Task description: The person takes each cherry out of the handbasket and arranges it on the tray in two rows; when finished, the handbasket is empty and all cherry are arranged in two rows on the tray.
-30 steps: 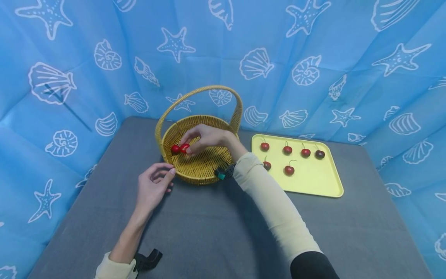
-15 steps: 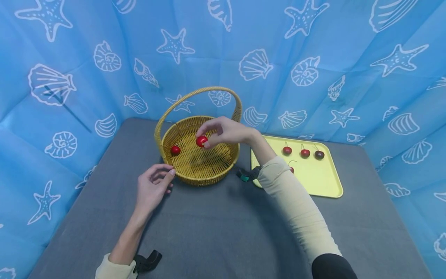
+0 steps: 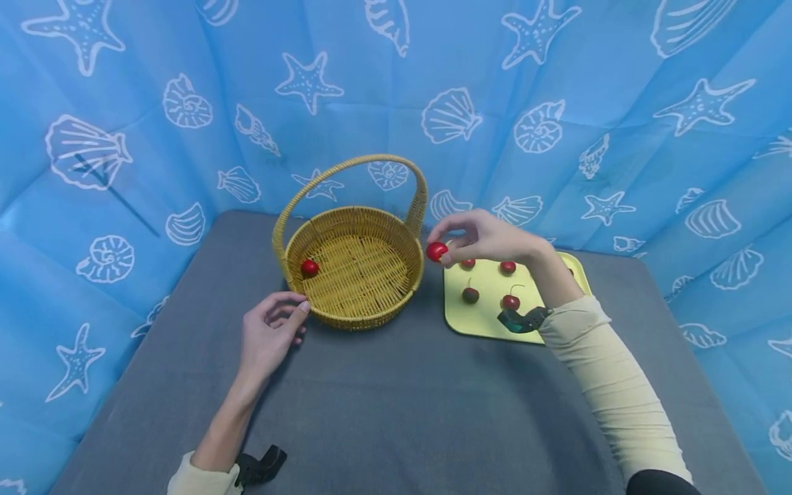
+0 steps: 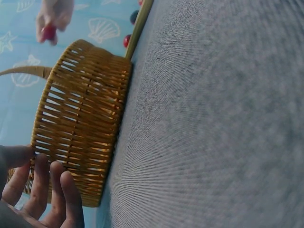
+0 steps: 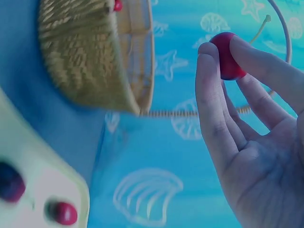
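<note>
Between the thumb and fingertips of my right hand (image 3: 495, 237) a red cherry (image 3: 436, 251) is pinched, held in the air right of the basket, near the tray's left edge. The right wrist view shows this cherry's stem pointing up and away. My left hand (image 3: 272, 330) holds the near-left rim of the yellow wicker basket (image 3: 361, 317), thumb at the rim and fingers against the outer wall. One cherry (image 3: 310, 268) lies inside the basket at the left. Several more cherries, among them a dark one (image 3: 470, 295), sit on the yellow tray (image 3: 467, 328), partly hidden by my right hand and forearm.
The basket's tall arched handle (image 3: 346, 165) rises over its opening. Grey cloth (image 3: 383, 412) covers the table. A blue curtain (image 3: 371, 82) with white shells and starfish stands behind and at both sides.
My right hand has moved from inside the basket out to the right, carrying the pinched cherry over the rim toward the tray. The other cherry stays in the basket; my left hand keeps its place.
</note>
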